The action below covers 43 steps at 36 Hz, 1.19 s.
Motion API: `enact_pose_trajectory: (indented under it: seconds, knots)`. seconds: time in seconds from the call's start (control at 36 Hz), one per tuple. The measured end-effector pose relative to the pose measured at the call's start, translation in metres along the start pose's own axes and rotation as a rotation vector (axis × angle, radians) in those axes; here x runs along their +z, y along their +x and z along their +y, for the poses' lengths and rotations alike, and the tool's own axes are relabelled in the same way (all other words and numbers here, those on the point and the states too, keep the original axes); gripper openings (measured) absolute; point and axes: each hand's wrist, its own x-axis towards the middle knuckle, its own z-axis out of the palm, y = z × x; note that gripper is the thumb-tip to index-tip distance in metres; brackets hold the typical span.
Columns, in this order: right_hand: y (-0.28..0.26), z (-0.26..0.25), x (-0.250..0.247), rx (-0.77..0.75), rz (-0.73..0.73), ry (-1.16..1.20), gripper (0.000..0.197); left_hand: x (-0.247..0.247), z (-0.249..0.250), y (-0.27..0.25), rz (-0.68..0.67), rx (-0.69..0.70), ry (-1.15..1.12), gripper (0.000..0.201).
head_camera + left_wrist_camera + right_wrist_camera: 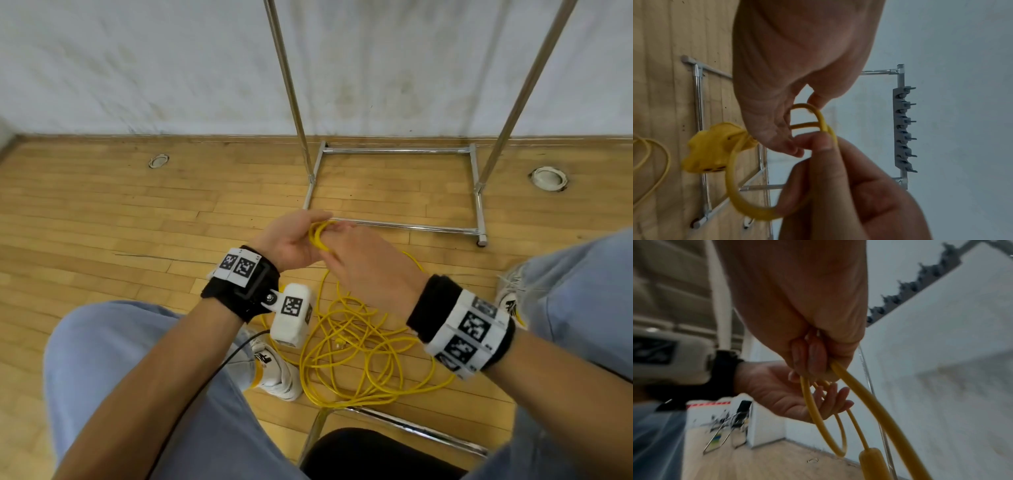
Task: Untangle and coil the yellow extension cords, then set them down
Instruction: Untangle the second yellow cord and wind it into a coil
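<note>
A small coil of yellow cord (318, 236) is held up between both hands above the floor. My right hand (342, 233) pinches the loops with curled fingers (813, 356), and one strand runs down out of that grip. My left hand (308, 222) lies palm up beside the coil with nearly straight fingers (836, 395); the loops hang across its palm. A yellow multi-outlet end (711, 147) dangles from the coil by the left hand. The rest of the yellow cord (359, 349) lies tangled on the wooden floor between my feet.
A chrome rack frame (394, 224) stands on the floor just beyond my hands, against a white wall. A black chair seat (376, 455) with a chrome tube (411, 426) is under me. White shoes (274, 373) flank the tangle. Two round floor sockets (549, 178) are set near the wall.
</note>
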Motion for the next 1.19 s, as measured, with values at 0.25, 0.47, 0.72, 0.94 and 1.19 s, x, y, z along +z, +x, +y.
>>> enact_pose_trajectory:
  seconds: [0.25, 0.47, 0.72, 0.94, 1.19]
  knots:
    - [-0.014, -0.003, 0.011, 0.045, -0.004, 0.292, 0.029, -0.026, 0.035, -0.013, -0.081, -0.037, -0.241, 0.033]
    - [-0.027, 0.031, 0.037, 0.218, -0.29, 0.705, 0.064, -0.051, 0.089, -0.06, -0.004, 0.296, -0.001, 0.015]
    - [-0.03, 0.089, 0.065, 0.636, -0.239, 0.33, 0.069, -0.064, 0.091, -0.08, 0.066, 0.255, 0.205, 0.028]
    - [0.014, 0.088, 0.021, 1.02, -0.05, 0.978, 0.027, -0.03, 0.045, -0.052, 0.156, 0.253, 0.39, 0.034]
    - [0.04, 0.026, -0.035, 0.708, 0.103, 1.231, 0.026, 0.025, -0.004, -0.04, 0.235, 0.464, 0.284, 0.034]
